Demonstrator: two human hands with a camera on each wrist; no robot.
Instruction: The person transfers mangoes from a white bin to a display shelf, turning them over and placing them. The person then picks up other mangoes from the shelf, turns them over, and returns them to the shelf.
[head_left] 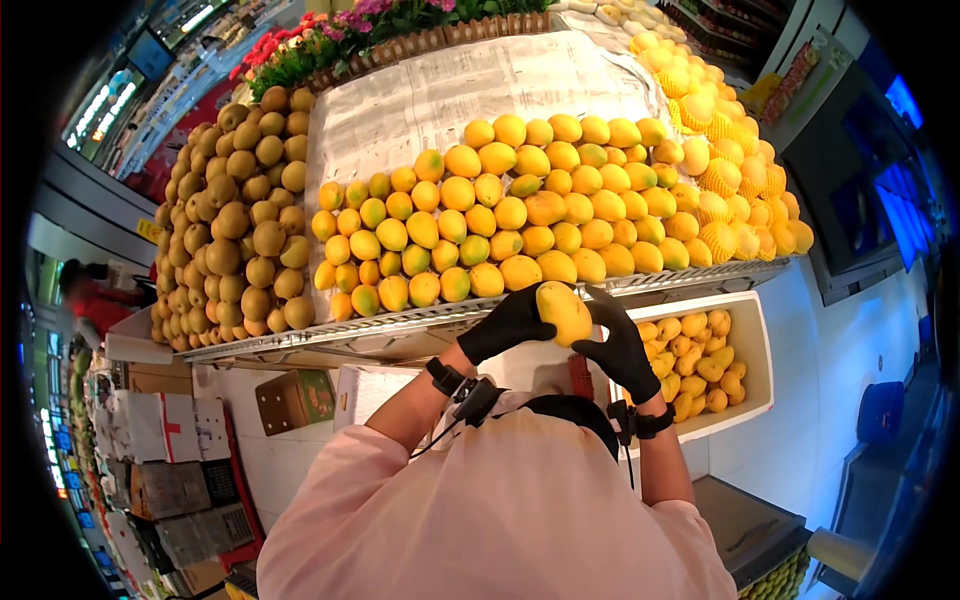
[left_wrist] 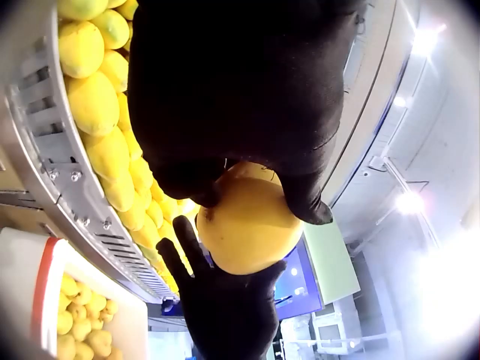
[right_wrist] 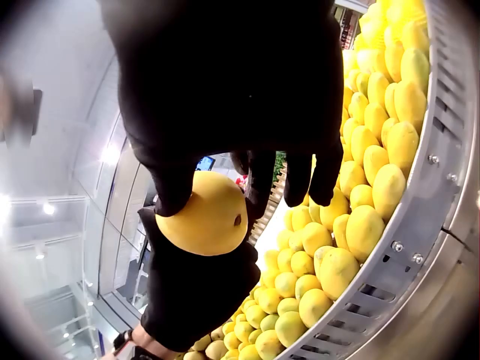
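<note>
Both hands wear black gloves and hold one yellow mango [head_left: 564, 313] between them, in front of the shelf's edge. The left hand [head_left: 508, 323] grips it from the left, thumb and fingers bent round its end in the left wrist view. From the other side the right hand [head_left: 622, 345] holds it, with the thumb on the mango [right_wrist: 204, 215] and some other fingers extended past it in the right wrist view. A dark spot shows on the mango's skin in that view. Rows of mangoes [head_left: 422, 229] lie on the shelf just beyond the hands.
Brown round fruit [head_left: 240, 200] is heaped at the shelf's left, net-wrapped yellow fruit [head_left: 720, 176] at its right. A white foam box [head_left: 762, 352] of mangoes stands below the shelf at right. The metal shelf edge [head_left: 400, 318] runs across; an open carton [head_left: 296, 402] sits on the floor.
</note>
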